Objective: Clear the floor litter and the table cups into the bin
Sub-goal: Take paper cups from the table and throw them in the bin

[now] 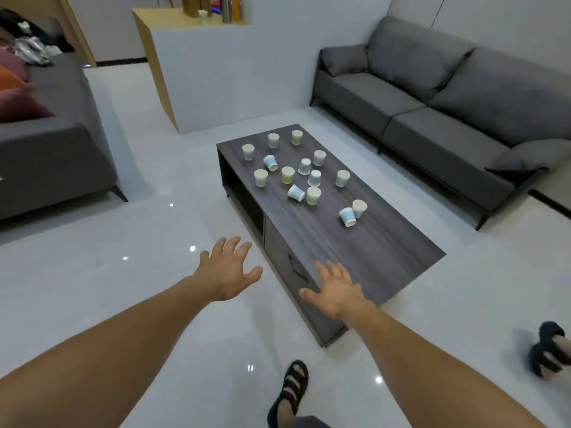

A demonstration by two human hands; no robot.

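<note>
left grip [230,270]: empty, fingers spread, over the floor [123,288] just beside the counter.
right grip [335,291]: empty and spread too, above the near end of the counter [386,257]; i judge both are stretched forward to go for the cups.
cups [313,195]: many paper ones on the far half of the counter, most upright, a few on their side, well apart from both grips.
bin: i cannot see it here.
litter: none shows on the floor in view.
step: i think the nearest pair [352,211] is the easy first take.
</note>
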